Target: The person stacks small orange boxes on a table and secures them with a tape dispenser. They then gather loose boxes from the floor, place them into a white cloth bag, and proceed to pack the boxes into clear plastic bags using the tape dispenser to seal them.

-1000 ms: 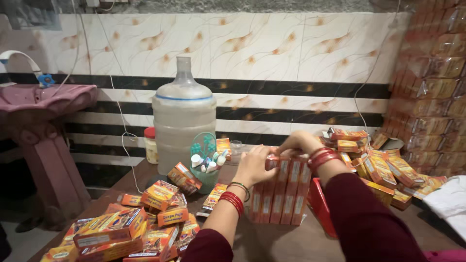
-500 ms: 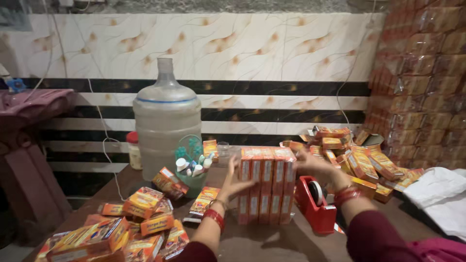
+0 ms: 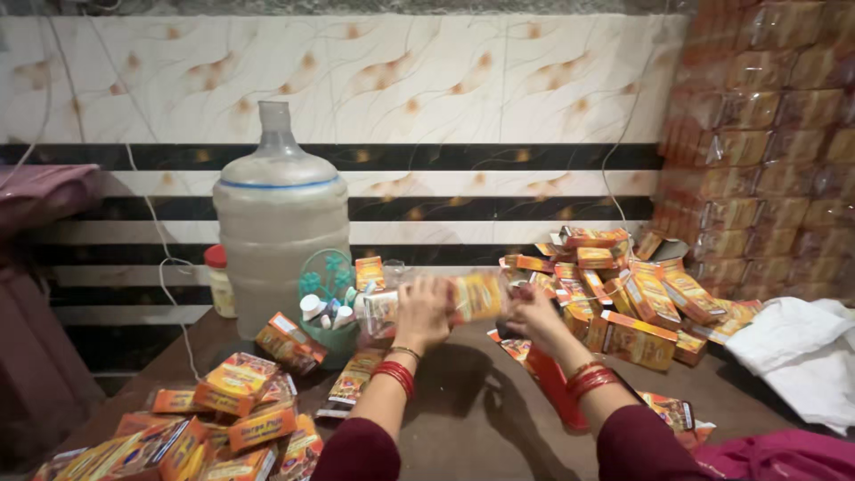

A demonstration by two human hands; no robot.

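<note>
My left hand [image 3: 421,312] and right hand [image 3: 533,313] grip the box bundle [image 3: 454,301] (blurred) mid-frame, turning it; steadying comes next, I'd judge.

Left hand [image 3: 421,312]: raised, fingers curled closed in a grip, red bangles at wrist, maroon sleeve to forearm. Right hand [image 3: 534,316]: raised beside it, fingers apparently curled closed too, though blurred; red bangles, maroon sleeve. Both forearms angle inward.
</note>
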